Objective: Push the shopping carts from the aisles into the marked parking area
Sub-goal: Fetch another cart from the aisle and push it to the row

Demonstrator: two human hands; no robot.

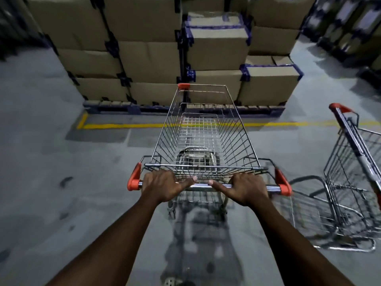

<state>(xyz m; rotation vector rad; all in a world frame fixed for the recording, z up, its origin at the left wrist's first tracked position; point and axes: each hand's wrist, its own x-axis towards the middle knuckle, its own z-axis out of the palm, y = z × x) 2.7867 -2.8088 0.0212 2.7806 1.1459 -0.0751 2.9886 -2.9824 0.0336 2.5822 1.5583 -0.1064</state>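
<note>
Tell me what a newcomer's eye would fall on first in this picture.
First comes the wire shopping cart in the centre, with the left hand and right hand both gripping its handle bar between the red end caps. Next is the wall of stacked cardboard boxes straight ahead, behind a yellow floor line. A second cart stands at the right edge, turned at an angle.

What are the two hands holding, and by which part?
Both the left hand and right hand grip the shopping cart by its chrome handle bar.
</note>
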